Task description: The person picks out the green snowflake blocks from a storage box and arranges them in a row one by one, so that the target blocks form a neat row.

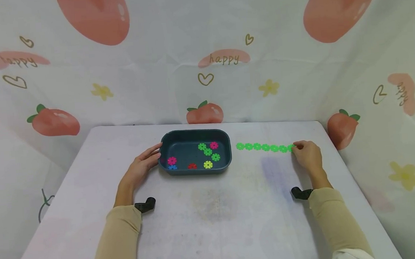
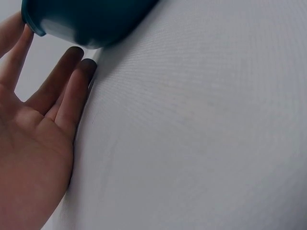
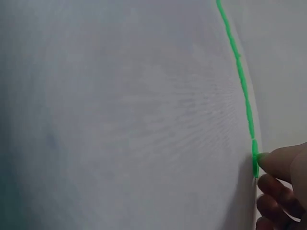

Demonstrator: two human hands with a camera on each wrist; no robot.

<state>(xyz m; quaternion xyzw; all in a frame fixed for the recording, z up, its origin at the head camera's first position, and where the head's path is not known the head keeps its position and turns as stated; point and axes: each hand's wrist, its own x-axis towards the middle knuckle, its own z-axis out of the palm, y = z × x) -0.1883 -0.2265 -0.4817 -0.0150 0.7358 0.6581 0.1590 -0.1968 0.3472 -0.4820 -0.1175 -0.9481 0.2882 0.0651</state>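
Beige sleeves (image 1: 118, 242) cross a table (image 1: 221, 235), left hand (image 1: 140, 169) outstretched against a tray (image 1: 184, 151), right hand (image 1: 308, 155) pinching one end of a green chain (image 1: 265, 147).

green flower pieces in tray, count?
3: upper green piece, beside a pink piece; middle green piece, below it; lower green piece, below-right of that. Tray's near wall may hide others.

So on the white counter (image 1: 217, 232), the dark teal rounded-rectangular tray (image 1: 184, 151) is just right of the left hand (image 1: 140, 167), touching it, loose multicoloured flower-shaped pieces (image 1: 207, 151) inside. Bright green flower-shaped chain (image 1: 265, 147) runs from near the tray to the right hand (image 1: 309, 155).
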